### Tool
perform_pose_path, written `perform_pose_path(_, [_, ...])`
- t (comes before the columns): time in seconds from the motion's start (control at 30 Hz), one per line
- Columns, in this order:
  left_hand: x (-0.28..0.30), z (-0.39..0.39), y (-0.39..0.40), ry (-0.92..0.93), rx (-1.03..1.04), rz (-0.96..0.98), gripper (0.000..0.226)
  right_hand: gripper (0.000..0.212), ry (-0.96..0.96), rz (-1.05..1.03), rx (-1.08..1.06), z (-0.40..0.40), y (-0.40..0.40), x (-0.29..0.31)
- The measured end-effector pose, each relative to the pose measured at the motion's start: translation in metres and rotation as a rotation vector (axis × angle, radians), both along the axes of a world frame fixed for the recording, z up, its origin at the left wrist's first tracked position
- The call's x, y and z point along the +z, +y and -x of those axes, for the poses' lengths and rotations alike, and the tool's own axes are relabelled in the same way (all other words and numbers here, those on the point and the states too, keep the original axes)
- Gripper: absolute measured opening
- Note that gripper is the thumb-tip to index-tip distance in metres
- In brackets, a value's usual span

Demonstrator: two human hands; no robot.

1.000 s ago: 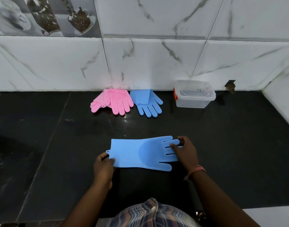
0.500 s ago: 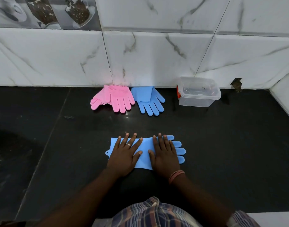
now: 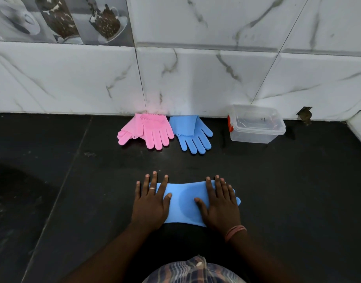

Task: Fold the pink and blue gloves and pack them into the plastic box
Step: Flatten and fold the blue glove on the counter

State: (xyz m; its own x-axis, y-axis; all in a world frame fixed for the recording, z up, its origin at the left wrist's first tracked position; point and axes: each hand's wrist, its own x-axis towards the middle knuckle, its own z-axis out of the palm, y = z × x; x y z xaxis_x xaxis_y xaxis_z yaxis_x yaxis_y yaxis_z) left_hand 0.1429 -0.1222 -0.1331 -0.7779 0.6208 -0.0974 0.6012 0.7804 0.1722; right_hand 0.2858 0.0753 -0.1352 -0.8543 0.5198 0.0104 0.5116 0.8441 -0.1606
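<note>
A blue glove [image 3: 183,203] lies flat on the black counter, cuff to the left, fingers to the right. My left hand [image 3: 150,201] presses flat on its cuff end with fingers spread. My right hand [image 3: 220,205] presses flat on its finger end, hiding most of the glove's fingers. Against the wall, folded pink gloves [image 3: 149,130] lie beside a folded blue glove [image 3: 192,132]. The clear plastic box [image 3: 256,124] with a red clasp stands to their right with its lid on.
The black counter [image 3: 298,190] runs to a white marble-tile wall [image 3: 196,74] at the back and a side wall at the far right. A small dark hole [image 3: 304,115] sits in the wall beside the box.
My hands went from holding the glove's two ends to lying flat on it. They have since slid apart toward the cuff and the fingers, baring the glove's middle.
</note>
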Motion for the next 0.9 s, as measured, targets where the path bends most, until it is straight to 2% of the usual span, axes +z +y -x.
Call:
perform_pose_path(0.13, [0.027, 0.034, 0.035, 0.012, 0.077, 0.027, 0.056, 0.059, -0.113, -0.055, -0.126, 0.043, -0.012, 0.021])
perform_pose_path(0.2, [0.035, 0.055, 0.051, -0.048, 0.128, 0.062, 0.053, 0.045, -0.091, -0.058, -0.139, 0.081, -0.013, 0.035])
perform_pose_path(0.27, [0.027, 0.061, 0.053, -0.183, 0.154, 0.040, 0.064, 0.042, -0.061, -0.005, -0.076, 0.117, -0.006, 0.040])
perform_pose_path(0.33, [0.016, 0.058, 0.047, -0.199, 0.151, 0.018, 0.072, 0.040, -0.047, 0.108, -0.031, 0.146, 0.005, 0.041])
perform_pose_path(0.43, [0.017, 0.066, 0.046, -0.245, 0.144, 0.003, 0.071, 0.036, -0.049, 0.176, -0.052, 0.167, 0.023, 0.034])
perform_pose_path(0.53, [0.027, 0.078, 0.052, -0.352, 0.130, 0.032, 0.072, 0.032, -0.038, 0.185, 0.018, 0.179, 0.041, 0.033])
perform_pose_path(0.6, [0.033, 0.082, 0.055, -0.378, 0.106, 0.052, 0.073, 0.027, 0.042, 0.255, -0.031, 0.184, 0.053, 0.041])
perform_pose_path(0.7, [0.042, 0.085, 0.057, -0.408, 0.083, 0.106, 0.074, 0.019, 0.211, 0.444, -0.224, 0.187, 0.063, 0.061])
perform_pose_path(0.8, [0.057, 0.094, 0.055, -0.514, 0.115, 0.132, 0.069, 0.009, 0.540, 0.608, -0.271, 0.183, 0.044, 0.100])
perform_pose_path(0.87, [0.076, 0.093, 0.058, -0.577, 0.171, -0.054, 0.051, 0.009, 0.772, 0.679, -0.222, 0.173, 0.029, 0.134])
perform_pose_path(0.9, [0.085, 0.086, 0.060, -0.617, 0.213, -0.240, 0.040, 0.011, 0.866, 0.793, -0.193, 0.166, 0.025, 0.150])
